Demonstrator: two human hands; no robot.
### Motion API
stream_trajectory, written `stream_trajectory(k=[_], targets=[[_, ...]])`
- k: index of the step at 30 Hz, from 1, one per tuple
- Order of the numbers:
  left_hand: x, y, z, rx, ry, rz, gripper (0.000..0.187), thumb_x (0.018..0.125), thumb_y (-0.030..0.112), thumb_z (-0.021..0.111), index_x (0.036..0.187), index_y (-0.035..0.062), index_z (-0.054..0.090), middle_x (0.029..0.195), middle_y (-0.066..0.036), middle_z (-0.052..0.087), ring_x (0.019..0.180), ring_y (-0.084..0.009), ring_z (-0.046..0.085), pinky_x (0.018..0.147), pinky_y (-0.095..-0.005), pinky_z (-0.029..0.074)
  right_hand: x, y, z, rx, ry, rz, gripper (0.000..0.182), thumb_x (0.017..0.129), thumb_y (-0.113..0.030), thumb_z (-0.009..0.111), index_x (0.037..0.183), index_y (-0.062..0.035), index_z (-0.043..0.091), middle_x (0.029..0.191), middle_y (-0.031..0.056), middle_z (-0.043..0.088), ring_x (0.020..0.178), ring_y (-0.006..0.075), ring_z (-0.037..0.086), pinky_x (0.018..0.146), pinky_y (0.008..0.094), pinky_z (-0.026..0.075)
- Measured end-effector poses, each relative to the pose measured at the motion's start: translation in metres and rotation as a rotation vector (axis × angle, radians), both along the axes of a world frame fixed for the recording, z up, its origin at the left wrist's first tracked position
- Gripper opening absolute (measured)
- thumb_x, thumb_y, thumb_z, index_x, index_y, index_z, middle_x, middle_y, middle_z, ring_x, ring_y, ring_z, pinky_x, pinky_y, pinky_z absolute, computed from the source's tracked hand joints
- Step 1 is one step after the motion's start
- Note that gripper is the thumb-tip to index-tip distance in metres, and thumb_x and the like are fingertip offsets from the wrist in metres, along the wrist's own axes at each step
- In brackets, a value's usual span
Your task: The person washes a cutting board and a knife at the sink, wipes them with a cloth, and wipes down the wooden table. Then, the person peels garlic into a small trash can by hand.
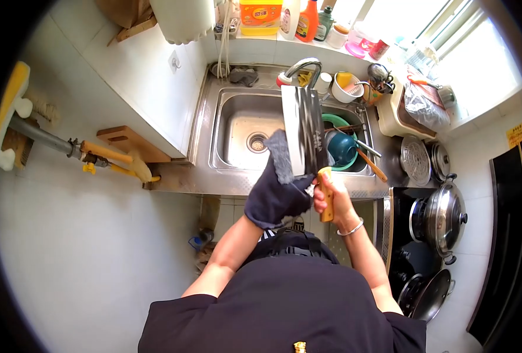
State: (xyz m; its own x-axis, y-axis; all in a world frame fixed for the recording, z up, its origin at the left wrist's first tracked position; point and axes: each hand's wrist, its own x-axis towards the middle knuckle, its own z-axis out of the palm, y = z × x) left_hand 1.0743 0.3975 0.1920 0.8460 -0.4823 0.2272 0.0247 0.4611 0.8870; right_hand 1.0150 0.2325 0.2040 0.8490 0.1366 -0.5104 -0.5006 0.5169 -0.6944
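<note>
A cleaver [303, 132] with a broad metal blade and a light wooden handle is held up over the front of the sink, blade pointing away from me. My right hand [337, 203] is wrapped round the handle, and a bracelet sits on that wrist. Dark fabric with a grey fuzzy part, like a mitt [278, 191], covers my left hand [273, 203]. That covered hand presses against the blade's left side near the handle. Its fingers are hidden by the fabric and the blade, but it looks closed on the blade.
Beneath the blade is a steel sink [231, 126] with a tap [314, 66]. Its right basin holds a green basin [337, 119] with a teal bowl [341, 148]. A lidded pot [446, 215] and a wok [428, 297] stand at right. Bottles [308, 22] line the sill.
</note>
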Motion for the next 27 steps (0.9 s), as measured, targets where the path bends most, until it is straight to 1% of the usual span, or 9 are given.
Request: stream_trajectory(k=[3,4,6,7,11,12,20,23,27], targets=[[-0.013,0.009,0.006,0.161,-0.145,0.008,0.049,0.086,0.022,0.045,0.131,0.0043,0.036,0.135,-0.011,0.04,0.125,-0.0218,0.038,0.106,-0.0358,0.027,0.004,-0.006,0.017,-0.248,-0.107,-0.06,0.029,0.092,-0.033,0.051,0.087,-0.0046,0.049,0.057,-0.0001,0.044,0.042,0.0087,0.041,0.039,0.0235,0.036],[-0.014,0.011,0.007,0.2,-0.182,0.007,0.049,0.085,0.021,0.046,0.13,0.0042,0.036,0.135,-0.011,0.041,0.125,-0.022,0.038,0.106,-0.036,0.028,0.003,-0.009,0.021,-0.398,-0.166,-0.095,0.025,0.09,-0.027,0.055,0.09,-0.0024,0.051,0.057,0.0042,0.047,0.046,0.0143,0.048,0.043,0.0284,0.041],[-0.012,0.014,0.01,0.272,-0.253,0.015,0.049,0.084,0.021,0.048,0.129,0.0042,0.038,0.134,-0.011,0.042,0.124,-0.0224,0.04,0.105,-0.0365,0.028,-0.008,-0.011,0.031,-1.274,-0.587,-0.133,0.027,0.083,-0.023,0.061,0.094,-0.0003,0.052,0.062,0.0115,0.053,0.053,0.0241,0.056,0.052,0.0337,0.046],[-0.011,0.014,0.01,0.305,-0.289,0.021,0.049,0.083,0.02,0.049,0.129,0.0041,0.039,0.133,-0.011,0.043,0.123,-0.0226,0.04,0.105,-0.0368,0.029,-0.014,-0.006,0.043,-1.484,-0.75,-0.21,0.032,0.076,-0.02,0.066,0.097,0.0006,0.054,0.069,0.0174,0.057,0.063,0.0312,0.059,0.061,0.0364,0.048],[-0.013,0.004,0.015,0.441,-0.48,0.008,0.049,0.08,0.019,0.053,0.126,0.004,0.043,0.131,-0.011,0.045,0.122,-0.0234,0.043,0.104,-0.0377,0.03,-0.051,-0.004,0.013,-1.443,-0.565,0.093,0.026,0.071,-0.018,0.066,0.085,-0.0033,0.051,0.063,0.0196,0.058,0.06,0.0382,0.059,0.054,0.043,0.048],[-0.015,0.001,0.017,0.462,-0.525,-0.01,0.049,0.08,0.019,0.054,0.126,0.004,0.043,0.131,-0.011,0.046,0.121,-0.0235,0.043,0.103,-0.038,0.031,-0.063,-0.001,0.002,-1.47,-0.519,0.118,0.023,0.071,-0.014,0.065,0.082,-0.0029,0.048,0.063,0.0193,0.056,0.06,0.0377,0.059,0.052,0.04,0.047],[-0.049,-0.04,0.047,0.469,-0.757,-0.255,0.05,0.074,0.017,0.061,0.121,0.0037,0.05,0.127,-0.012,0.051,0.117,-0.0251,0.048,0.101,-0.0399,0.034,-0.169,0.009,-0.002,-1.695,-0.271,-0.02,0.025,0.071,-0.014,0.064,0.083,-0.0032,0.044,0.062,0.0181,0.057,0.06,0.0378,0.058,0.053,0.044,0.047],[-0.069,-0.064,0.061,0.4,-0.681,-0.393,0.05,0.072,0.016,0.064,0.119,0.0036,0.053,0.125,-0.012,0.053,0.116,-0.0257,0.05,0.1,-0.0406,0.036,-0.224,0.01,-0.002,-1.71,-0.108,-0.075,0.029,0.071,-0.016,0.065,0.086,-0.003,0.044,0.069,0.0167,0.059,0.064,0.0365,0.06,0.055,0.0435,0.048],[-0.123,-0.1,0.056,0.184,-0.123,-0.639,0.047,0.078,-0.002,0.052,0.125,-0.005,0.043,0.127,-0.016,0.051,0.113,-0.0241,0.053,0.097,-0.0352,0.042,-0.312,0.025,-0.005,-1.702,0.136,-0.153,0.032,0.072,-0.019,0.067,0.087,-0.0047,0.044,0.073,0.0155,0.061,0.067,0.0367,0.06,0.056,0.0439,0.049]])
